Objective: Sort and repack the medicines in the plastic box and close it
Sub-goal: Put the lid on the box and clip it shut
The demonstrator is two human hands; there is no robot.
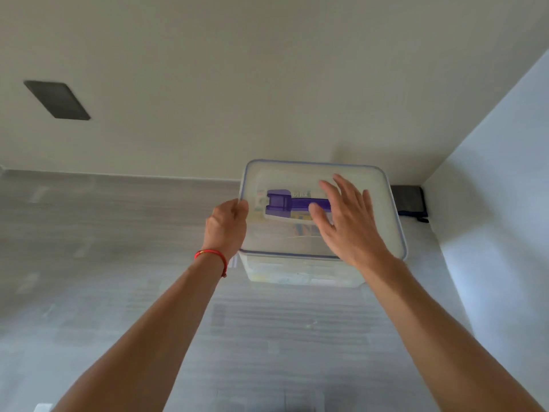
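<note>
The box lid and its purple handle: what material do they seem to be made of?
Box lid: likely translucent plastic with a frosted look; packets show dimly through it. Purple handle: probably tinted, see-through plastic with moulded ribs. The image is blurred, so the finish is uncertain.

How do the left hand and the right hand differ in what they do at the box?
The left hand is curled and grips the lid's left edge; the right hand is open and spread flat over the lid's handle. Only the left wrist wears a red string. Both are bare.

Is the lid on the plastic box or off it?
On. The lid sits flat over the plastic box; whether it is latched, cannot tell.
</note>
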